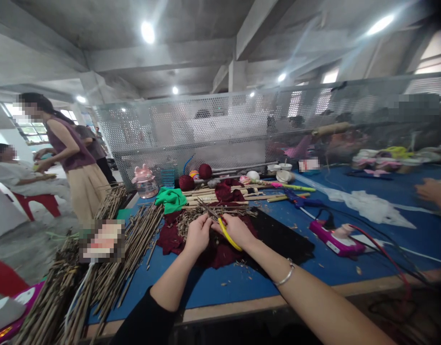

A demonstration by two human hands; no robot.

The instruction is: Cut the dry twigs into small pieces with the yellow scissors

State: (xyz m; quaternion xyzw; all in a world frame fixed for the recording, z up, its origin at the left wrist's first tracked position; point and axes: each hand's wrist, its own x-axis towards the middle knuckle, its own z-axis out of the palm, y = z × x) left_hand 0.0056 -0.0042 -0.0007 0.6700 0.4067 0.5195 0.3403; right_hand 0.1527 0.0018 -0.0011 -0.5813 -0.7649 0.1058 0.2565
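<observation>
Near the worktop's front edge, right hand grips scissors; left hand pinches together, contents unclear. Mind the blades!

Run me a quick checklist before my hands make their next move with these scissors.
1. Scissors in right hand: ok, held by the yellow handle.
2. Left hand clear of the blades: not ok, its fingertips are close to them.
3. Twig heap on the red cloth: ok.
4. Table free of scraps: not ok, bits lie near the front edge.
5. Power strip apart from both hands: ok.
6. Left hand's grip: cannot tell.
</observation>
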